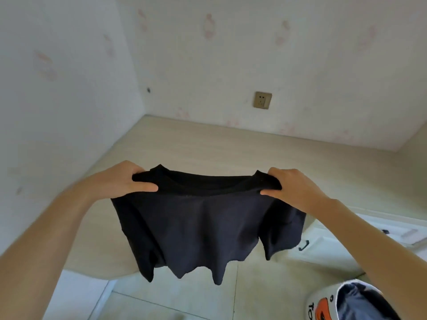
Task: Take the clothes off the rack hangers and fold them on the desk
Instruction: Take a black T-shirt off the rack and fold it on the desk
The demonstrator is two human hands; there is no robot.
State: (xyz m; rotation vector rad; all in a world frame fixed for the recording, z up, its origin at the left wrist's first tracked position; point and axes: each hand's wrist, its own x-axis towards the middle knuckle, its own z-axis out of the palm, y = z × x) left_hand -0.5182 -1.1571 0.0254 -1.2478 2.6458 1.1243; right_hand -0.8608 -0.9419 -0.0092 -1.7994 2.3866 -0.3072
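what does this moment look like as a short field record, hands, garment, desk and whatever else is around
left hand: left hand grips one shoulder of the black t-shirt
right hand: right hand grips the other shoulder
garment: held up by both shoulders, collar on top, hem hanging free, no hanger visible in it
desk: light wood desk in the wall corner, behind and below the shirt
wall: wall socket above the desk
floor: pale tiled floor under the hem
task state: shirt not yet laid down or folded

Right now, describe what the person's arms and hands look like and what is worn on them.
Both forearms are bare as far as the frame shows; no sleeve edge is visible. The left hand and right hand wear no gloves, and no rings, watch or bracelet show. Nails are short on the visible thumbs.
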